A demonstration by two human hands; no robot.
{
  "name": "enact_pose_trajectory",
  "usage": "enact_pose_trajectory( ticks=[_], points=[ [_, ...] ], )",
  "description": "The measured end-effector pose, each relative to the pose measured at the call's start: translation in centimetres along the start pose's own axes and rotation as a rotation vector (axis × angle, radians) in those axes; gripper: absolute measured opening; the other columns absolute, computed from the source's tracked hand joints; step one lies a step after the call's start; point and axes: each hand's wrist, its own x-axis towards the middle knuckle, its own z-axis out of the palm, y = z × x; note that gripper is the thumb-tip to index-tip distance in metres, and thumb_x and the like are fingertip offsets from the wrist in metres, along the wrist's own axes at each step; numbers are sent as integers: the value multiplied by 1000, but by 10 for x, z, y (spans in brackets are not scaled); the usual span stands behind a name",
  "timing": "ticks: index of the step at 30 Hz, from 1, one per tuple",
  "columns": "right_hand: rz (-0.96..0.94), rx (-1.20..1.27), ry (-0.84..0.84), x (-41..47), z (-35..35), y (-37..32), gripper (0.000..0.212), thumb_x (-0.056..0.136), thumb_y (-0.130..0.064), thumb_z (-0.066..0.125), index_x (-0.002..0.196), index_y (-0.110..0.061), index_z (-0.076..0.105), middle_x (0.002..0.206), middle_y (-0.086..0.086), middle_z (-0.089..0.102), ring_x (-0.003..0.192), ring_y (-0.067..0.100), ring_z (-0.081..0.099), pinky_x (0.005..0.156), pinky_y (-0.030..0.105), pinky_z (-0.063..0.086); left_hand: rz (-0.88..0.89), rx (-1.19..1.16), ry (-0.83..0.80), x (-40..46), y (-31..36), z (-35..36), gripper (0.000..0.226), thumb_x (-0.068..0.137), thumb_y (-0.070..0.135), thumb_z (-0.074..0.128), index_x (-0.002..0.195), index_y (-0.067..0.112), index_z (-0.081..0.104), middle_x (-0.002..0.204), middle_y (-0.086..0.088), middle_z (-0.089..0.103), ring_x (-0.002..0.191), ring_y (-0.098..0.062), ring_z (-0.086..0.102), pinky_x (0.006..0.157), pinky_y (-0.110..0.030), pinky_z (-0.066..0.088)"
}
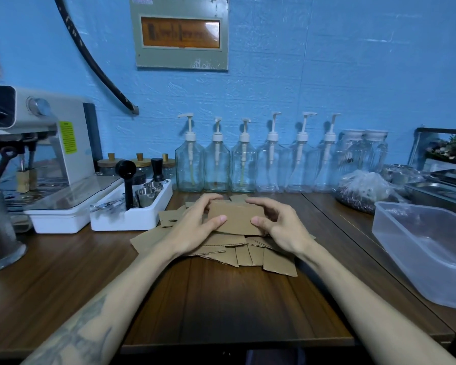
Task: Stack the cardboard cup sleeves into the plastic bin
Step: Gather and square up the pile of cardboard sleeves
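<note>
I had the left hand (195, 227) and right hand (282, 230) pinching one cup sleeve (236, 218) atop the loose sleeve pile (250, 252). Left of the plastic bin (427, 248) (apparently empty), that pile could scatter if dragged.

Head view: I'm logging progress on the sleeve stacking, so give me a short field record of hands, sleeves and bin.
left hand: grips the left end of the held cup sleeve
right hand: grips its right end
held sleeve: flat, above the pile, between both hands
sleeve pile: loose and overlapping on the wooden table
plastic bin: clear, to the right of the pile, no sleeves visible inside
behind pile: row of clear pump bottles along the blue wall
left of pile: white tray with metal cups
</note>
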Motion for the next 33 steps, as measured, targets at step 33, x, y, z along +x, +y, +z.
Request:
enact_pose_trajectory(
  ticks=[33],
  points=[
    [145, 10, 196, 9, -17, 23, 39, 94, -12, 64, 124, -37, 63, 89, -9, 63, 83, 15, 56, 77, 29, 48, -121, 130, -15, -8, -24, -38, 67, 72, 24, 86, 131, 26, 54, 115, -2, 43, 112, -15, 45, 98, -25, 37]
  ],
)
